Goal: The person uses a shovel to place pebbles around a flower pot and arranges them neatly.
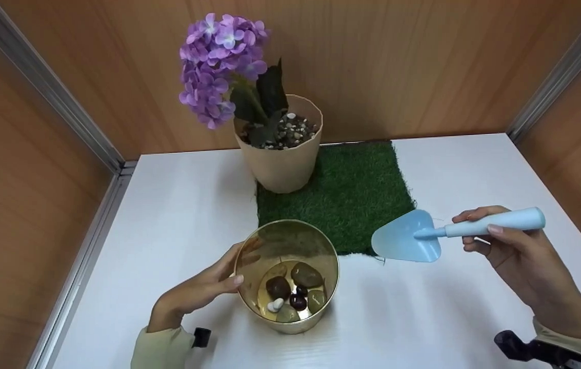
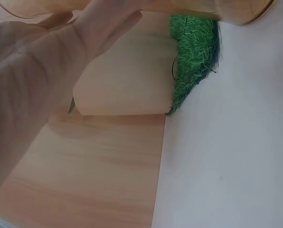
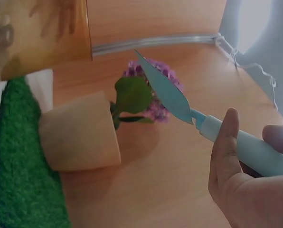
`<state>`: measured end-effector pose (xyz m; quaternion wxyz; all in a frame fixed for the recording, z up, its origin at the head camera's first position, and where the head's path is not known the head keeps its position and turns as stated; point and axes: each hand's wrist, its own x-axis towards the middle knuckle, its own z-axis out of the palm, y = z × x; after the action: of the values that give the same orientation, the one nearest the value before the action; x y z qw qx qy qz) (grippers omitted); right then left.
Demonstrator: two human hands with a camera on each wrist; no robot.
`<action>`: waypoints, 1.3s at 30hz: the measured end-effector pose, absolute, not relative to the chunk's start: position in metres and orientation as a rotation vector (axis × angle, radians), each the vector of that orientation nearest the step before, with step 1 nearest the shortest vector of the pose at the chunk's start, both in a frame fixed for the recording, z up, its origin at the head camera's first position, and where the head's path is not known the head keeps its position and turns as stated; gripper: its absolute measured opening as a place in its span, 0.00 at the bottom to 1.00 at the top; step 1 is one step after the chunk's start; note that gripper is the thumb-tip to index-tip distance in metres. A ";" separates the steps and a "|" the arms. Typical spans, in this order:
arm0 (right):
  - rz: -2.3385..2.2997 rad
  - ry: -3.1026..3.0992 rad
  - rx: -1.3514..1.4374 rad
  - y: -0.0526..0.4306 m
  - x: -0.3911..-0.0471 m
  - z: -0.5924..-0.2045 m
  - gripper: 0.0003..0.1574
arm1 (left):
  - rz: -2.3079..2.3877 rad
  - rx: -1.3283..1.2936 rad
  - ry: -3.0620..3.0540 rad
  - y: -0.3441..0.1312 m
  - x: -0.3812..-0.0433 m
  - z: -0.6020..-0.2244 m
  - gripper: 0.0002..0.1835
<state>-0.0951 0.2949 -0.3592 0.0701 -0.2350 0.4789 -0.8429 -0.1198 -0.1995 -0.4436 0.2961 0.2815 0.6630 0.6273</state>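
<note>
In the head view, your white counter [image 1: 157, 225] is backed at 12 o'clock by a wood-grain panel [image 1: 398, 66], with similar panels at 9 and 3 joined by metal strips. A square of artificial turf [image 1: 362, 189] lies at the counter's far side, and a beige flowerpot [image 1: 282, 166] with purple flowers [image 1: 221, 66] stands on its 10 o'clock corner. Toward you, at 6 o'clock, is a gold container [image 1: 286, 230] with stones [image 1: 306, 274] inside. Your left hand [image 1: 213, 279] grips it at 9 o'clock, thumb against the near outside. Your right hand [image 1: 513, 251], at 4 o'clock, holds the handle of a light-blue trowel [image 1: 405, 238], its tip pointing to 9 o'clock.

In the left wrist view, the container crosses 12 o'clock with your left hand against it; the counter fills 3 o'clock and the panel 7.

In the right wrist view, your right hand sits at 4 o'clock, fingers and thumb closed around the trowel handle; a bright light [image 3: 253, 21] and a white cable [image 3: 260, 66] show near 2.
</note>
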 end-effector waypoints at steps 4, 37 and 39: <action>-2.488 1.422 -0.812 0.283 -0.093 -0.352 0.25 | 1.639 0.751 1.812 -0.192 -0.121 -0.443 0.35; -1.381 2.371 -0.890 0.166 -0.113 -0.349 0.09 | 1.499 0.886 1.863 -0.150 -0.141 -0.441 0.38; -1.324 2.402 -0.904 0.162 -0.113 -0.351 0.09 | 1.486 0.905 1.848 -0.151 -0.143 -0.441 0.39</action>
<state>-0.1130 0.1623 -0.3512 0.1262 -0.3106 0.8251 -0.4548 -0.1431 -0.1506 -0.4409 0.2972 0.3406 0.6951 0.5590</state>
